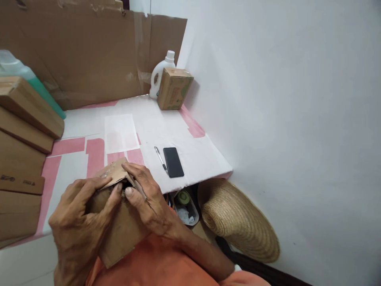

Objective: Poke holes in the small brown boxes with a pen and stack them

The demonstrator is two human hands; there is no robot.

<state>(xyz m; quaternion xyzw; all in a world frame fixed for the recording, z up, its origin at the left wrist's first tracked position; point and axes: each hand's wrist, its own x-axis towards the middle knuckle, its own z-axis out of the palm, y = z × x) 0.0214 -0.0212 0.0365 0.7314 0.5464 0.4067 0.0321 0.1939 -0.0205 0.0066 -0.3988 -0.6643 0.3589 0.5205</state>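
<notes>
A small brown cardboard box (125,230) is held close against the orange clothing at the near edge of the table. Its top corner is torn or pulled apart, leaving a dark gap. My left hand (80,214) grips the left side, thumb at the gap and fingers over the upper flap. On the other side, my right hand (151,202) pinches the right flap between thumb and fingers. Both thumbs almost meet at the opening. What lies inside the box cannot be made out.
A black phone (174,162) and a pen (161,159) lie on the table (154,127). White paper (120,133) is behind. At the back stand a carton (175,89) and white jug (157,77). Stacked boxes (24,139) line the left. A straw hat (238,220) hangs low right.
</notes>
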